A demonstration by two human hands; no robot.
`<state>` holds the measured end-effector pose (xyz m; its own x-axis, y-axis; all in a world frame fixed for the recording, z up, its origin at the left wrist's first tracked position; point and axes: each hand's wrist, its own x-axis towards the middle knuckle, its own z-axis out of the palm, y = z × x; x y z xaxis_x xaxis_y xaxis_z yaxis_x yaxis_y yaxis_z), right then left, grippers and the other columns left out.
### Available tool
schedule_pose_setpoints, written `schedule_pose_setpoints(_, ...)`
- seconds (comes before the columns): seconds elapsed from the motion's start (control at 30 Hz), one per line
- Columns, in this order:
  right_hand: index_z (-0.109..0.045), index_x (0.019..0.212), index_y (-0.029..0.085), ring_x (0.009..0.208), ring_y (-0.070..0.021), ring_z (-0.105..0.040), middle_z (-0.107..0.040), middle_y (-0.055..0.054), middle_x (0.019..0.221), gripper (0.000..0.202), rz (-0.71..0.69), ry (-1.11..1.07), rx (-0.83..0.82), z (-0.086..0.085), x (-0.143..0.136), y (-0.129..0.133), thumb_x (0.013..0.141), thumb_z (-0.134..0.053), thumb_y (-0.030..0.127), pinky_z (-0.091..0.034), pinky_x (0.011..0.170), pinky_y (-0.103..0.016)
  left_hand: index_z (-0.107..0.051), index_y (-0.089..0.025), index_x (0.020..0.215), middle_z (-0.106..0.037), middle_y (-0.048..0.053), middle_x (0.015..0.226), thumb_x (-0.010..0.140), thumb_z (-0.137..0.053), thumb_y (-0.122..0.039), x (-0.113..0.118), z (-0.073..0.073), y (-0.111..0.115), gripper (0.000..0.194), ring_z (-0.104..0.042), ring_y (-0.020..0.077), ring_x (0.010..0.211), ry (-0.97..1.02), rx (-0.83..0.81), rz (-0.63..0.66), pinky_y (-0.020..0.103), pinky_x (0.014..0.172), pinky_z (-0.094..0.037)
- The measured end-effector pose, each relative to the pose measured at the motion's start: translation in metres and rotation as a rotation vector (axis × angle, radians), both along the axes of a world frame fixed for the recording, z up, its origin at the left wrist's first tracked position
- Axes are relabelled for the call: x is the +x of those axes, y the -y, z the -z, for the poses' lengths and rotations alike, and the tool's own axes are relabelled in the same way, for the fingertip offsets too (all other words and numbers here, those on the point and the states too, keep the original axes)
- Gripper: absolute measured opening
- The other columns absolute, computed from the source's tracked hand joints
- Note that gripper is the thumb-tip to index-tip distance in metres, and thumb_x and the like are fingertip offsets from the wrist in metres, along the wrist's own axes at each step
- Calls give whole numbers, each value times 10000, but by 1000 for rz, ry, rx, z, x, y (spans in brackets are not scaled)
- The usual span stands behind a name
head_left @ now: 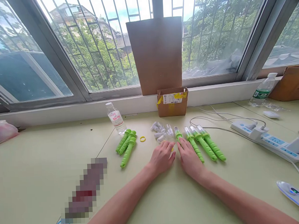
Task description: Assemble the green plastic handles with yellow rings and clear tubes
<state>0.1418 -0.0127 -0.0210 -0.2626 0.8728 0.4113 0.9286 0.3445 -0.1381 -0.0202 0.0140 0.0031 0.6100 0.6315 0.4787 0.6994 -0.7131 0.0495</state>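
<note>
My left hand (163,156) rests low over the table with its fingers curled down. A small yellow bit (172,149) shows between its thumb and forefinger; the rest is hidden. Beside it, my right hand (189,159) has its fingers closed over a green spiral-grooved stick (178,134) with a clear tip, most of it covered by the hand. To the right lie three similar green sticks with clear tips (202,141). Several clear plastic caps (162,131) are heaped just beyond my left hand. Three green sticks without clear tips (127,148) and a yellow ring (142,138) lie farther left.
A water bottle (116,119) stands behind the left sticks. A small cardboard box (172,109) sits by the window wall. Right are a power strip (270,140) with cables, another bottle (263,91) and a white device (293,195). A blurred-out object (85,189) lies at left.
</note>
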Motion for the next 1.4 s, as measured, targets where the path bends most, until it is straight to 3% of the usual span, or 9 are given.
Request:
schedule_pose_setpoints(0.4,-585,1211,-29,1277,-347,-440,-499,-264,1346,525,104,224,23,-6,1,2,710,-427,-14,-344,1074,-474,-484,-179,1151,-538,109,1048,882,-457,-243,-1,3,-4,278,-517,254,970,57,60,-199,388,806,-473)
schedule_pose_setpoints(0.63,-552,1254,-35,1219,-358,-466,-496,-270,1343,472,133,162,23,-12,0,6,821,-397,72,-385,1003,-489,-509,-180,1150,-484,153,1197,860,-498,-274,-4,9,-8,305,-447,302,1155,37,33,-302,449,912,-414)
schedule_pose_setpoints(0.87,-563,1245,-21,1106,-389,-495,-540,-281,1267,469,138,145,61,-15,1,6,864,-404,200,-310,1032,-578,-525,-162,1167,-493,179,1245,882,-472,-329,-4,12,-8,334,-478,310,1129,-22,-30,-381,466,906,-398)
schedule_pose_setpoints(1.17,-548,1249,8,1266,-360,-393,-495,-256,1322,461,140,127,90,-19,3,5,904,-431,290,-117,1127,-577,-567,-180,1130,-517,166,1184,901,-445,-385,-3,11,-6,331,-499,305,1058,-13,-22,-409,472,881,-398)
schedule_pose_setpoints(1.4,-536,1282,70,1345,-339,-325,-422,-225,1413,449,-19,110,69,-18,2,6,930,-413,319,-177,1128,-541,-574,-187,1143,-481,176,1263,894,-449,-440,-4,14,-7,377,-448,322,1151,6,-18,-446,522,935,-366)
